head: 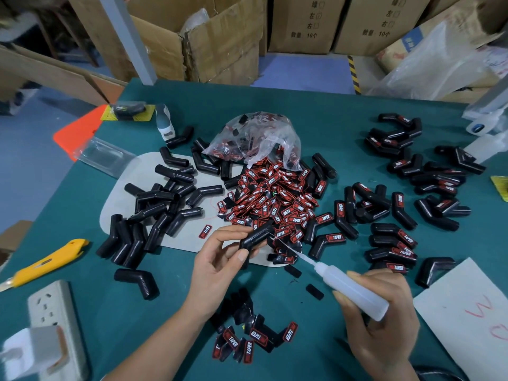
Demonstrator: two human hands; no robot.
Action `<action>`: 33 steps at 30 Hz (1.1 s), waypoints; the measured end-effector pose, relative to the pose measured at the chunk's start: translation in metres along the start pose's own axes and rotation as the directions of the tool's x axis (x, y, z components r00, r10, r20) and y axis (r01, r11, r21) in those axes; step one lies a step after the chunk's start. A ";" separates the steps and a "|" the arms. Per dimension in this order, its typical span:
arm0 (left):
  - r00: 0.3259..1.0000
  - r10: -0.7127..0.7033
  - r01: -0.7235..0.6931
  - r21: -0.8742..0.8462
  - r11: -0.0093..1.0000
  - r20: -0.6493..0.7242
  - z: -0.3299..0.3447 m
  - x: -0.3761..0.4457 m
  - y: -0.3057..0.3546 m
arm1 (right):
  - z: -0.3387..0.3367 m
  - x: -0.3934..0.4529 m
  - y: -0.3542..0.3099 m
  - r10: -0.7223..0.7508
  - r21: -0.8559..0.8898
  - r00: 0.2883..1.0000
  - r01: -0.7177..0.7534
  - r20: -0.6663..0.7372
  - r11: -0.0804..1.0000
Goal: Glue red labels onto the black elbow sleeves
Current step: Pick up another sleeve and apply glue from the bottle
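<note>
My left hand (220, 257) pinches a black elbow sleeve (254, 239) just above the table, in front of the label heap. My right hand (382, 320) grips a white glue bottle (354, 291); its long thin nozzle points up-left and its tip touches the held sleeve. A heap of red labels (275, 204) spills from a clear plastic bag (255, 138) at the table's middle. Bare black sleeves (154, 213) lie in a pile on the left. Sleeves with red labels on them (398, 243) lie on the right.
A yellow utility knife (46, 264) and a white power strip (55, 320) lie at the left edge. A few loose labels (247, 342) sit near my forearms. A white sheet (472, 306) lies at the right. Cardboard boxes (220, 42) stand behind the green table (275, 312).
</note>
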State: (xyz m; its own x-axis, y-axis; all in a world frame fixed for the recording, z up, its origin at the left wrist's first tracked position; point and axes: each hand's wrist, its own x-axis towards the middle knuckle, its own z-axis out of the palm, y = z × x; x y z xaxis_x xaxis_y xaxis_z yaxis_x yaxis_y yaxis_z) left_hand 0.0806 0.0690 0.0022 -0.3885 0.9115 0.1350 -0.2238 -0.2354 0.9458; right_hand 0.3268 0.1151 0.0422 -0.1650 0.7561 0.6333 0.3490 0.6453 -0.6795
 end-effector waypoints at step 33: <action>0.996 -0.074 0.070 -0.084 0.994 -0.042 -0.001 -0.001 -0.003 | 0.003 -0.002 0.000 -0.047 0.060 0.998 0.045 0.043 0.997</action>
State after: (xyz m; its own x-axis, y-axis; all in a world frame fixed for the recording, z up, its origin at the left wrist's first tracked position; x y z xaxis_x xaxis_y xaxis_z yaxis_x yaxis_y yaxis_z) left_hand 0.0803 0.0687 -0.0014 -0.4082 0.9114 0.0522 -0.3245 -0.1983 0.9249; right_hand 0.3247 0.1137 0.0399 -0.2211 0.7288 0.6481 0.2855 0.6838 -0.6715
